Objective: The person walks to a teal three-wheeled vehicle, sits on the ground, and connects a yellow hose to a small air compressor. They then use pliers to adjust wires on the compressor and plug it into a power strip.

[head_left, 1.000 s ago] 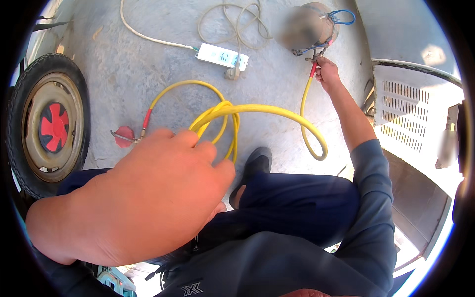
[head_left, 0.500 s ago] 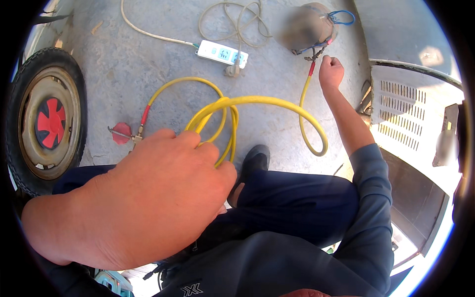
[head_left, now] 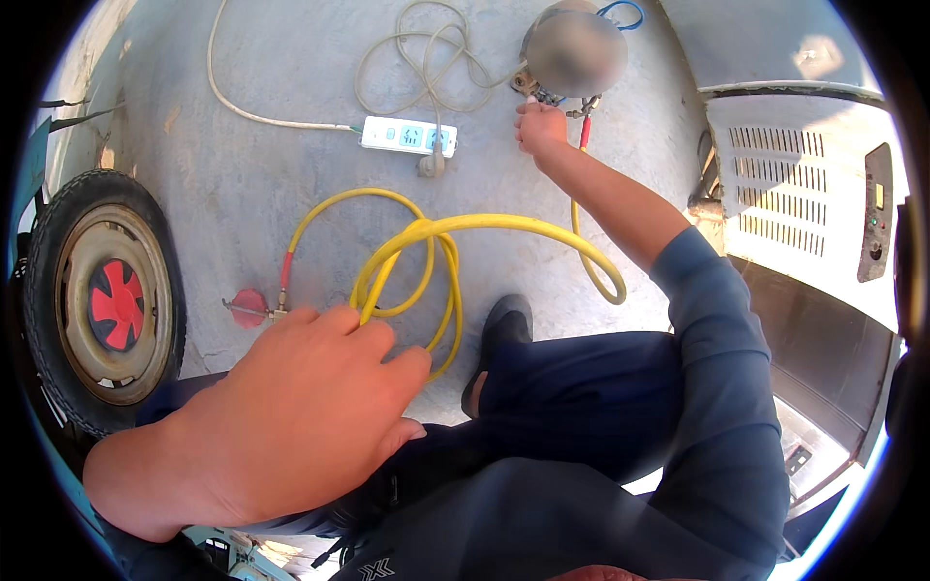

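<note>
At the far right of the middle, my right hand point(head_left: 541, 128) is curled closed against metal fittings point(head_left: 545, 96) on a round brown metal body point(head_left: 573, 50), partly blurred; what its fingertips pinch is too small to make out. A yellow hose point(head_left: 494, 224) with a red end runs from that body in loops to a small gauge with a red cover point(head_left: 249, 307). Large in the near left, my left hand point(head_left: 291, 426) is palm down with curled fingers and the thumb showing. The hose passes behind its knuckles; whether it is gripped is hidden.
A white power strip point(head_left: 407, 137) with a plug in it lies on the concrete floor, and a coiled cable point(head_left: 426, 68) leads toward the round body. To the left stands a tyred wheel point(head_left: 107, 300). A slotted white metal cabinet point(head_left: 780, 194) flanks my right arm.
My right hand has moved left and slightly nearer, from beside the hose's red end to the round body's fittings. My view has shifted, so floor things sit lower. The left hand stays curled.
</note>
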{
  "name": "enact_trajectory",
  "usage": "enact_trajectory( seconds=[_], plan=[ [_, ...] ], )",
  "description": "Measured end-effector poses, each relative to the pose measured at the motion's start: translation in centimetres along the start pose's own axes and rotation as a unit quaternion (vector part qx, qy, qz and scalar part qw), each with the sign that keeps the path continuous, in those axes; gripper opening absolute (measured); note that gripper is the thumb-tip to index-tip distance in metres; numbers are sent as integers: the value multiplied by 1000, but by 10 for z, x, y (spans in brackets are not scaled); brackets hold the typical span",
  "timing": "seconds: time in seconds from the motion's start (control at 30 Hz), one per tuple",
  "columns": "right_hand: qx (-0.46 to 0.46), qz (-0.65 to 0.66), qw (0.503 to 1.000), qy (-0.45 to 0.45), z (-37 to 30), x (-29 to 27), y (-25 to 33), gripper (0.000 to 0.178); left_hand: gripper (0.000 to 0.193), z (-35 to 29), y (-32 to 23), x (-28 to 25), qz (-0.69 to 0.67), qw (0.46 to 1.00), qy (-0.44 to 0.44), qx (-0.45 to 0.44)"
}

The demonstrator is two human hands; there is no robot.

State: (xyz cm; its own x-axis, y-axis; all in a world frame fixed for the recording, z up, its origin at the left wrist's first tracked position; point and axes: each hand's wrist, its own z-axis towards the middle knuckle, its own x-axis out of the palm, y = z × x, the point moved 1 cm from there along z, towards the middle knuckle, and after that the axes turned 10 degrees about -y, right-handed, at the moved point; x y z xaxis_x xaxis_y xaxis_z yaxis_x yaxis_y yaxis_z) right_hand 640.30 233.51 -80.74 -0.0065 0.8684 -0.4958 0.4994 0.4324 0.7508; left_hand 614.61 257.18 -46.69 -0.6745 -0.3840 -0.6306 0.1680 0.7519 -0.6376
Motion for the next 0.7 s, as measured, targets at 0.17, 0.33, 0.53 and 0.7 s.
enact_trajectory(
  seconds=[0.17,0.33,0.53,0.7],
  plan=[
    [-76,-43,995,-50,15,8,-18,44,46,7,1,-5,0,1000,3,-10],
    [-27,-159,987,-18,-5,-2,-21,53,45,9,4,-2,-14,1000,14,-11],
    [-134,-206,955,-166,-36,-36,22,56,45,12,3,-1,3,1000,19,-4],
    [-60,-217,969,-103,-18,-43,51,56,44,14,0,5,15,1000,17,2]
  ],
)
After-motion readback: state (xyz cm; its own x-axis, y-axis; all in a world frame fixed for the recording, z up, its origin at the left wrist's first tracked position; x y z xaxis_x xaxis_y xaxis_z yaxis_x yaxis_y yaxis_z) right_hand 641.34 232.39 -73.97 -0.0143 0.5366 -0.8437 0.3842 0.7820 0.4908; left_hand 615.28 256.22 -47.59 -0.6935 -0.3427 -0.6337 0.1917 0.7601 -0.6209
